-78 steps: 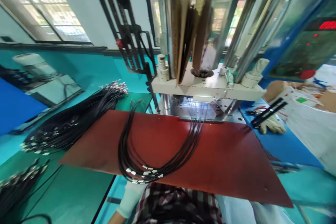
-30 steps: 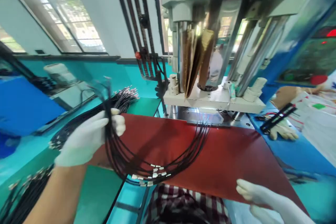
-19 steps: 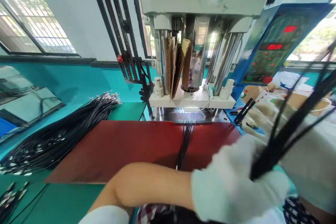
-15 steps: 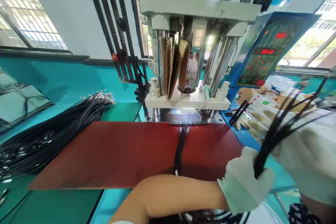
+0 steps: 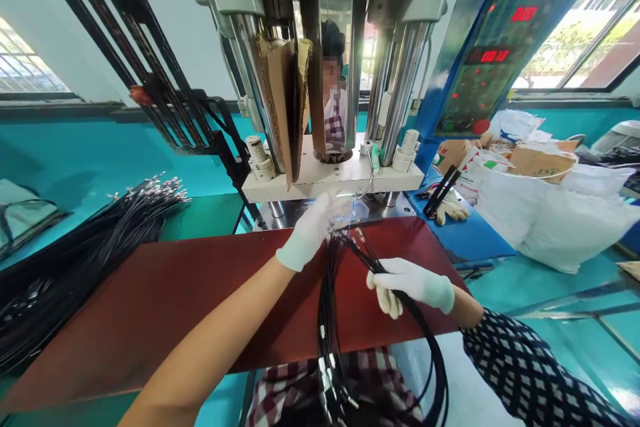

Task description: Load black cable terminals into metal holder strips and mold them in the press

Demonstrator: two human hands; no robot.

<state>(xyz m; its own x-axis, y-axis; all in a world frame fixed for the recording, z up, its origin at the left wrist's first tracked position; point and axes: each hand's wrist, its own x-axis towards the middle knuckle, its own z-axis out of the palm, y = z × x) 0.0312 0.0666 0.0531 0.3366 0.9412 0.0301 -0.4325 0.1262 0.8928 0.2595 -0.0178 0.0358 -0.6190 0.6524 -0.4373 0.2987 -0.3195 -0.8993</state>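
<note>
White gloves cover both hands. My right hand (image 5: 400, 283) is closed around a bundle of black cables (image 5: 431, 340), whose upper ends reach left toward the machine's base. At the front of the press (image 5: 333, 180), my left hand (image 5: 315, 223) is raised over the red board's back edge, close to the cable tips; its fingers are blurred. A second group of black cables (image 5: 327, 287) lies on the red board (image 5: 210, 300) below my left hand and hangs over the front edge, with silvery-white pieces along it.
A large pile of black cables (image 5: 95, 253) lies at the left. On the right stand a blue control box (image 5: 480, 53) with red digits, a blue table (image 5: 470, 233) with a spare glove and black-handled tool, and white sacks (image 5: 555, 213). A metal slotted arm rises at the left.
Both hands have come to the front of the press; the right-side cable bundle has moved from the far right over the red board. The view has shifted closer to the press.
</note>
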